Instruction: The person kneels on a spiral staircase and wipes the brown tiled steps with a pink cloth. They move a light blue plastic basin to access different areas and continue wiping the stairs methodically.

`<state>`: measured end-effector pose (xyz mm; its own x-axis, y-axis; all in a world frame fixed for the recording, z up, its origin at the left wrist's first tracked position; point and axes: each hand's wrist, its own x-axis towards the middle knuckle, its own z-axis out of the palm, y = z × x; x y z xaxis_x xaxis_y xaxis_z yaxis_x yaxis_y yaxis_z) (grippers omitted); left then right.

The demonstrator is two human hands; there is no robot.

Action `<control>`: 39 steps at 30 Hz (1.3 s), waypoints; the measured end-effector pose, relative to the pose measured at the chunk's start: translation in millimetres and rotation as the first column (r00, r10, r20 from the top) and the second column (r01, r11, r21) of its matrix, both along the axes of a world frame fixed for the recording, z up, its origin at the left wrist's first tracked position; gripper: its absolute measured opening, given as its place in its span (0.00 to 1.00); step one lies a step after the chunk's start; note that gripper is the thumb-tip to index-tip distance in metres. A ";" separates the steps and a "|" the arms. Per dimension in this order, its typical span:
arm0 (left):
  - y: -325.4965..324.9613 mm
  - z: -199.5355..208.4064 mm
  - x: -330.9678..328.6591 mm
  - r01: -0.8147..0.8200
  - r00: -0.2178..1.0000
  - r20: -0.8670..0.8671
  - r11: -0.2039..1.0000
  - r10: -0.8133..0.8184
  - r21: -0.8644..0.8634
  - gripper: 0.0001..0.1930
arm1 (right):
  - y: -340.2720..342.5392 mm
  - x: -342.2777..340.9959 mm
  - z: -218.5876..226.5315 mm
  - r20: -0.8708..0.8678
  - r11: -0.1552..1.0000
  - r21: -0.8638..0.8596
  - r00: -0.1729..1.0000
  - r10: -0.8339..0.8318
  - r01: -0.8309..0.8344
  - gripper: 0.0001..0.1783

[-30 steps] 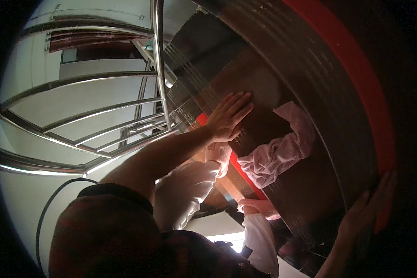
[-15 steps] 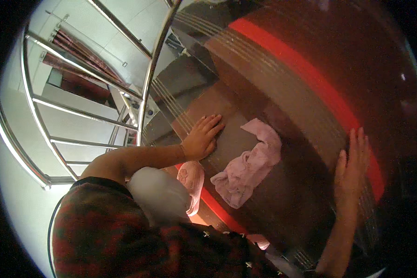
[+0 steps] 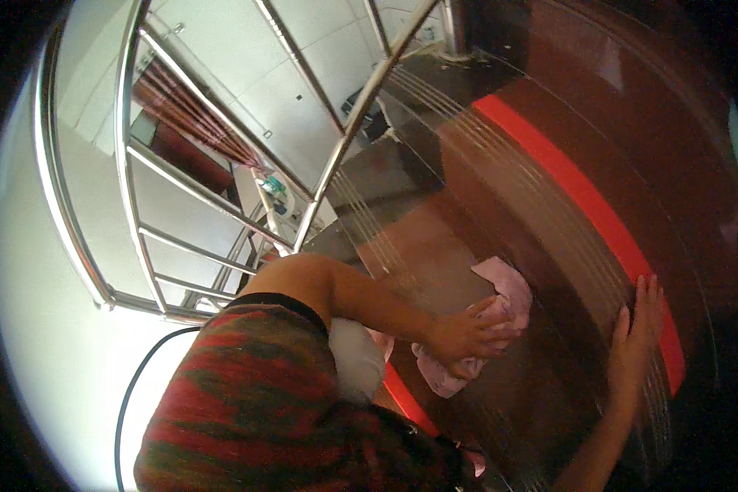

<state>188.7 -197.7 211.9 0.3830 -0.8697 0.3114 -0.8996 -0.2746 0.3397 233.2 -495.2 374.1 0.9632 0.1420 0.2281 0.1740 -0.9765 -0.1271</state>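
A crumpled pink cloth (image 3: pixel 510 287) lies on the dark, glossy stair tread. My left hand (image 3: pixel 467 334) rests on top of it with the fingers spread, covering its middle; one end sticks out beyond the fingers and another below the palm. Farther right, my right hand (image 3: pixel 638 321) is laid flat with fingers stretched out at the edge of the higher step, touching its red strip (image 3: pixel 566 168). Nothing is held in it.
A shiny metal railing (image 3: pixel 340 164) runs along the left side of the stairs. Brown stair risers (image 3: pixel 500 148) rise toward the right. Below the railing are a white wall, a dark red curtain (image 3: pixel 197 111) and a small table with things on it. A pink slipper (image 3: pixel 381 344) shows partly beside my knee.
My left hand has moved right from the bare tread onto the pink cloth. My right hand stays at the red strip. The view has shifted, showing more railing.
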 end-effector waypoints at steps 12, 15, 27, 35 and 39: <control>191.4 -7.7 104.4 -0.484 0.872 0.131 0.870 0.471 0.095 0.34 | -7.7 4.0 -5.6 0.021 0.997 -0.080 1.000 0.021 -0.019 0.26; 249.8 -1.4 131.0 -0.683 0.720 0.317 0.711 0.617 0.169 0.33 | -6.5 4.0 -5.6 0.025 0.995 -0.103 1.000 0.014 -0.012 0.26; 275.1 -19.9 116.3 -0.946 0.324 0.289 0.312 0.901 0.089 0.29 | -0.8 0.6 -1.7 0.044 0.997 -0.070 0.999 -0.007 0.011 0.27; 208.1 0.8 54.7 -0.787 0.618 0.294 0.571 0.729 0.235 0.32 | -3.2 1.5 -7.4 0.138 0.991 -0.136 0.990 0.033 -0.014 0.27; 165.5 10.1 37.1 -0.530 0.848 0.152 0.807 0.508 0.260 0.35 | -0.6 1.1 -7.9 0.113 0.996 -0.091 0.994 -0.015 0.025 0.27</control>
<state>225.8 -32.2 222.0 0.7888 -0.6009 0.1294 -0.6139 -0.7808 0.1160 234.2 -495.8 366.2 0.9353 0.1486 0.3212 0.1626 -0.9865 -0.0171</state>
